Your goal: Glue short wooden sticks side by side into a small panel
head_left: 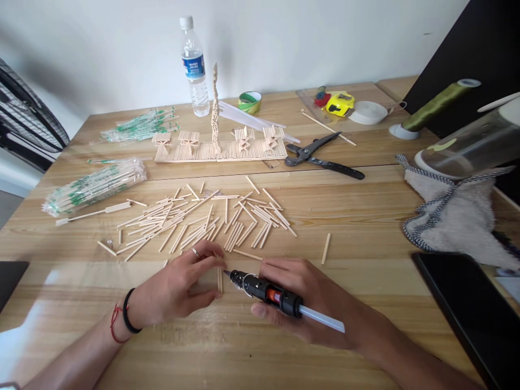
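Observation:
My right hand (pixel 300 292) is wrapped round a black hot glue gun (pixel 260 288), whose white glue stick (pixel 323 318) pokes out at the back. The gun's tip points left, right beside a few short wooden sticks (pixel 220 280) standing side by side on the table. My left hand (pixel 184 281), with a ring and wrist bands, holds these sticks at their ends between thumb and fingers. Just beyond both hands lies a loose spread of cut wooden sticks (pixel 203 225). Behind it stands a stick model (pixel 221 151) with a tall spire and small roofed pieces on a long base.
Pliers (pixel 311 154), a yellow tape measure (pixel 340 104) and a water bottle (pixel 195 70) sit at the back. Packs of wrapped sticks (pixel 97 184) lie left. A cloth (pixel 455 208), a clear jar (pixel 467 141) and a black phone (pixel 467 309) are on the right.

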{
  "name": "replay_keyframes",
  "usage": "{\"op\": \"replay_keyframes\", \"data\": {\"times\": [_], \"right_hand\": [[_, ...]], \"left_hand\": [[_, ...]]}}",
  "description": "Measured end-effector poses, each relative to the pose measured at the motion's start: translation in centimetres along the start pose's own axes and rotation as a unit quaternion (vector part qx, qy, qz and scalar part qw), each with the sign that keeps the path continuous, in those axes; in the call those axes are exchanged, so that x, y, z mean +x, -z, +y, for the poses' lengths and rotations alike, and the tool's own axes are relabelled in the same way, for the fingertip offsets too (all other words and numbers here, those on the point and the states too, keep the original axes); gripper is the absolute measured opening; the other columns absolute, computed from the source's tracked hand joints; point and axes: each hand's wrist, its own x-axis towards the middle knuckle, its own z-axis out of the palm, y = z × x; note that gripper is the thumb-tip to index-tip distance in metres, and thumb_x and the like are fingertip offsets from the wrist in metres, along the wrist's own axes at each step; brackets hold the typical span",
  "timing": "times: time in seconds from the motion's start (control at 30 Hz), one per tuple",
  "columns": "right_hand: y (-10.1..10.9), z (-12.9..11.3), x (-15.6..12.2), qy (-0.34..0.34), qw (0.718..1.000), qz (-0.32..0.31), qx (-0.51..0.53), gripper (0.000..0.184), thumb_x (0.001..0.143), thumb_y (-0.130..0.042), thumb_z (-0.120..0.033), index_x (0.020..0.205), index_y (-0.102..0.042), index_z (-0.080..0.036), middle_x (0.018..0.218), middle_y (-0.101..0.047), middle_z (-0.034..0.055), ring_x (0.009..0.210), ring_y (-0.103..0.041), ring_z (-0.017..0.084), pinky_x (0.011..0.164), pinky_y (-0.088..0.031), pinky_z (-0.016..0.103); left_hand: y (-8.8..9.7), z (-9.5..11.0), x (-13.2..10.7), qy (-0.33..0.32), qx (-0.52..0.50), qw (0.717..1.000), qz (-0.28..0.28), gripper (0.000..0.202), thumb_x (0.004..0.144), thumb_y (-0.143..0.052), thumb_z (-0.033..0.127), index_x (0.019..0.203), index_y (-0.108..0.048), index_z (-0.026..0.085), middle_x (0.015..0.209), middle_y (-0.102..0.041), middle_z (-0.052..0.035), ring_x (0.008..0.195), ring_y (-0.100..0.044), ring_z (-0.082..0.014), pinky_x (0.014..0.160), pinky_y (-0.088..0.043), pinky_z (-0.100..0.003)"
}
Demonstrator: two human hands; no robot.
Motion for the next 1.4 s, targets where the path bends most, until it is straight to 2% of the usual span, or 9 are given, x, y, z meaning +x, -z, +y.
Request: {"op": "replay_keyframes", "data": {"times": [0.5, 0.73, 0.97, 1.2, 1.4], "right_hand": [[-0.03, -0.08, 0.0, 0.007, 1.0, 0.005, -0.011, 0.035, 0.106, -0.063, -0.046, 0.08, -0.052, -0.025, 0.074, -0.057, -0.0026, 0.064, -0.052, 0.017, 0.061, -0.038, 0.031], [0.07, -0.12, -0.1, -0.002, 1.0, -0.003, -0.003, 0.034, 0.105, -0.066, -0.046, 0.082, -0.053, -0.024, 0.076, -0.058, -0.0026, 0.067, -0.054, 0.017, 0.063, -0.038, 0.031], [0.22, -0.22, -0.03, -0.005, 1.0, -0.012, 0.002, 0.038, 0.107, -0.062, -0.05, 0.08, -0.051, -0.025, 0.074, -0.055, -0.0031, 0.064, -0.052, 0.017, 0.061, -0.037, 0.031], [0.18, -0.28, 0.02, -0.011, 1.0, -0.022, -0.002, 0.04, 0.107, -0.058, -0.055, 0.081, -0.05, -0.025, 0.075, -0.06, -0.0002, 0.065, -0.055, 0.019, 0.061, -0.038, 0.033], [0.13, -0.22, -0.01, -0.008, 1.0, -0.019, -0.003, 0.043, 0.108, -0.056, -0.058, 0.081, -0.051, -0.025, 0.075, -0.059, -0.0002, 0.065, -0.054, 0.019, 0.061, -0.036, 0.032]], "left_hand": [[0.07, 0.03, 0.09, 0.002, 0.004, 1.0, 0.002, 0.04, 0.098, -0.071, 0.014, 0.135, -0.062, 0.024, 0.14, -0.063, -0.0142, 0.127, -0.068, -0.0276, 0.111, -0.059, -0.04], [0.02, -0.09, 0.03, -0.012, 0.001, 1.0, 0.01, 0.041, 0.098, -0.071, 0.014, 0.136, -0.059, 0.024, 0.139, -0.062, -0.0134, 0.129, -0.067, -0.0269, 0.111, -0.058, -0.039], [0.13, 0.0, -0.04, 0.039, -0.021, 0.999, 0.02, 0.034, 0.095, -0.072, 0.015, 0.12, -0.05, 0.025, 0.132, -0.066, -0.0086, 0.113, -0.071, -0.0227, 0.097, -0.059, -0.035], [0.01, -0.01, -0.05, 0.027, -0.026, 0.999, 0.016, 0.042, 0.096, -0.072, 0.014, 0.129, -0.049, 0.025, 0.135, -0.063, -0.0104, 0.122, -0.067, -0.0251, 0.103, -0.057, -0.037], [-0.07, -0.12, -0.11, 0.046, -0.03, 0.998, 0.011, 0.05, 0.094, -0.072, 0.011, 0.133, -0.046, 0.027, 0.136, -0.06, -0.0086, 0.121, -0.066, -0.0246, 0.103, -0.056, -0.038]]}}
